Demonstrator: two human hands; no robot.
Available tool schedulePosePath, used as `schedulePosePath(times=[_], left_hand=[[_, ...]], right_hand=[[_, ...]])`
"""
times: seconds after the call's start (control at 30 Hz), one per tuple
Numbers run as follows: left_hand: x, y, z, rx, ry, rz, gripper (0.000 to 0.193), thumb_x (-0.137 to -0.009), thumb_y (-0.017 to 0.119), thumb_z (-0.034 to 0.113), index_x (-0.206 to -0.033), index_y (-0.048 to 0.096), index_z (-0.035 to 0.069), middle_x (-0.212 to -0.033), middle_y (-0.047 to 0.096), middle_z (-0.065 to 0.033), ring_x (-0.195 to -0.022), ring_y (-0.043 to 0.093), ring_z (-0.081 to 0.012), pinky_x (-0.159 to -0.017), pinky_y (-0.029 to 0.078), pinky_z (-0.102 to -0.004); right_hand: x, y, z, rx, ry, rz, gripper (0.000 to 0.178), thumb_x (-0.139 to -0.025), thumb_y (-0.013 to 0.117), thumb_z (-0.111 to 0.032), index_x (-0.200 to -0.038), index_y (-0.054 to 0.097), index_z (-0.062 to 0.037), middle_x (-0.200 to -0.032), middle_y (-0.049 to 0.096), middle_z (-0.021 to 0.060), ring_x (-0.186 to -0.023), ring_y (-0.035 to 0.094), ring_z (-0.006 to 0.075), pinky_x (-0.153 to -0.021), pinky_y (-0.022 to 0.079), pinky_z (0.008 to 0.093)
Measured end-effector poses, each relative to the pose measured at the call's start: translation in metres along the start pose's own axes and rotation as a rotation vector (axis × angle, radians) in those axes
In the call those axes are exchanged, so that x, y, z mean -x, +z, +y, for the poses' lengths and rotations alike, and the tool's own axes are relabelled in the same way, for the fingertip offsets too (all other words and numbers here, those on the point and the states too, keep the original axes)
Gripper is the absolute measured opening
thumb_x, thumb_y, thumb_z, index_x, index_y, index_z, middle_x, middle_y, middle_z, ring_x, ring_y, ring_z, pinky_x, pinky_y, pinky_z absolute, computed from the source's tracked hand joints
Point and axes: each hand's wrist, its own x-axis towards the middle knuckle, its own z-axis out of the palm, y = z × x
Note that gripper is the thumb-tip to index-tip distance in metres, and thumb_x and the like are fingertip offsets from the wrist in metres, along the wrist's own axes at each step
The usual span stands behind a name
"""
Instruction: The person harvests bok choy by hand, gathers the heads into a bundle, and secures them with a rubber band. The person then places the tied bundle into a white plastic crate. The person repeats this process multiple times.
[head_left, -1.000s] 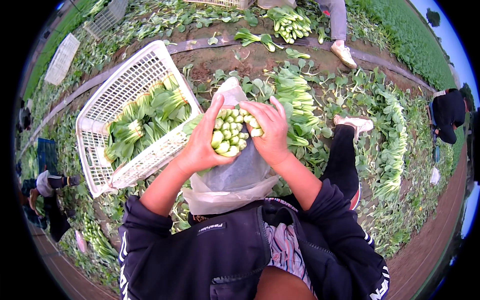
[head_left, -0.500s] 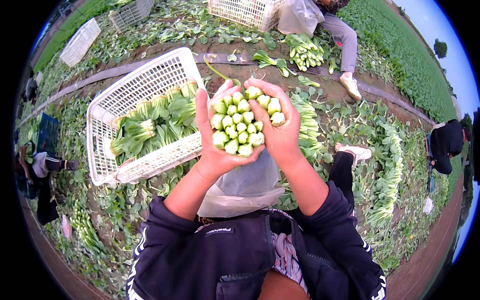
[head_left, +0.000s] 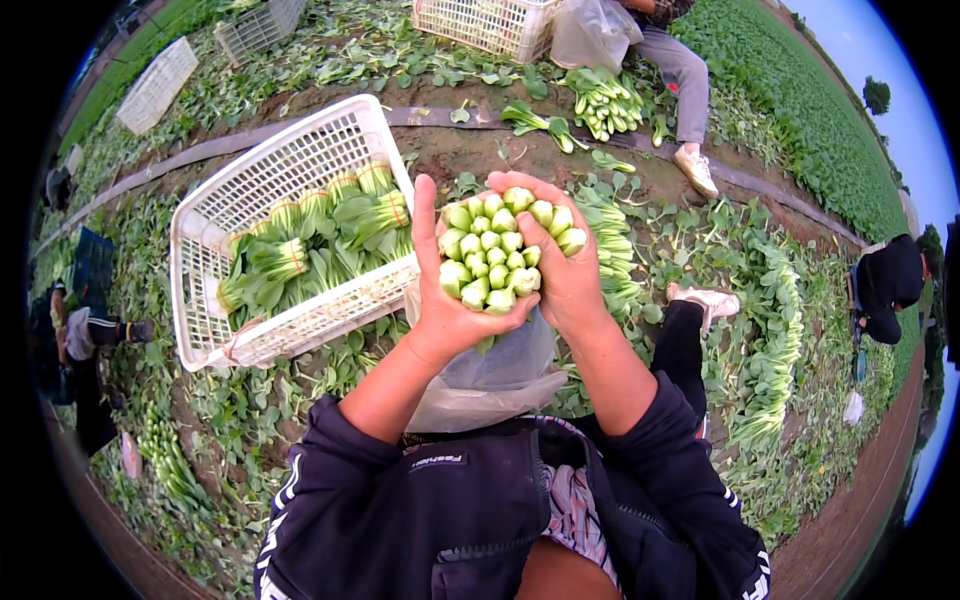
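Note:
Both my hands are wrapped round one thick bunch of bok choy (head_left: 490,255), its pale cut stem ends turned up toward me. My left hand (head_left: 446,308) cups the bunch from the left and below, thumb side at its lower edge. On the other side my right hand (head_left: 574,282) closes over the upper right, with its thumb pressed among the stems. The leaves beneath are mostly hidden by my hands. To the left stands a white plastic crate (head_left: 290,348) holding several bok choy bunches (head_left: 375,215) tied with reddish bands.
A clear plastic sheet (head_left: 480,395) covers my lap. Loose bok choy lies in a row (head_left: 775,350) at the right and in a pile (head_left: 605,105) ahead. A seated person's leg (head_left: 690,90) is beyond it. Other crates (head_left: 158,85) and people (head_left: 890,290) are farther off.
The bunch and my hands have shifted slightly right and down. A thin yellow-green stalk that stuck out above the bunch no longer shows. My right fingers wrap more over the top.

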Motion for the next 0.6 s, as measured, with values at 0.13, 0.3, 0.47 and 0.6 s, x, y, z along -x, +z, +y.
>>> schedulePosePath(times=[0.13,0.3,0.47,0.6], left_hand=[[-0.004,-0.006,-0.001,0.008,-0.038,-0.018,0.129,-0.057,0.085,0.014,-0.149,-0.005,0.006,-0.137,0.036,-0.0191,-0.124,0.046,-0.0277,-0.104,0.038,-0.0396],[-0.023,-0.033,0.004,-0.041,-0.12,-0.196,0.13,-0.055,0.088,0.019,-0.15,0.0,0.006,-0.147,0.028,-0.0165,-0.128,0.043,-0.0264,-0.106,0.037,-0.0384],[-0.047,-0.067,0.02,-0.421,-0.047,-0.468,0.119,-0.052,0.089,0.025,-0.148,0.021,0.005,-0.145,0.037,-0.0173,-0.128,0.045,-0.0326,-0.106,0.037,-0.0401],[-0.031,-0.062,-0.001,-0.481,-0.099,-0.561,0.118,-0.052,0.089,0.024,-0.147,0.022,0.005,-0.146,0.035,-0.0175,-0.127,0.044,-0.0353,-0.106,0.036,-0.0414]], right_hand=[[0.0,-0.003,0.008,-0.075,0.037,-0.104,0.077,-0.087,0.062,-0.051,-0.138,0.036,0.0006,-0.139,0.043,0.0119,-0.127,0.043,0.0195,-0.109,0.031,0.0353],[0.001,0.008,0.019,0.091,-0.027,-0.153,0.123,-0.067,0.066,-0.074,-0.149,0.006,-0.0036,-0.153,0.018,0.0132,-0.139,0.027,0.0257,-0.114,0.024,0.0408],[0.006,-0.002,0.049,0.418,-0.106,-0.206,0.13,-0.068,0.067,-0.071,-0.149,-0.008,-0.0031,-0.152,0.018,0.0228,-0.141,0.021,0.0337,-0.114,0.015,0.0447],[0.025,-0.032,0.053,1.048,-0.136,-0.277,0.127,-0.07,0.055,-0.079,-0.148,-0.006,-0.0001,-0.148,0.026,0.0246,-0.14,0.024,0.0355,-0.114,0.008,0.0502]])
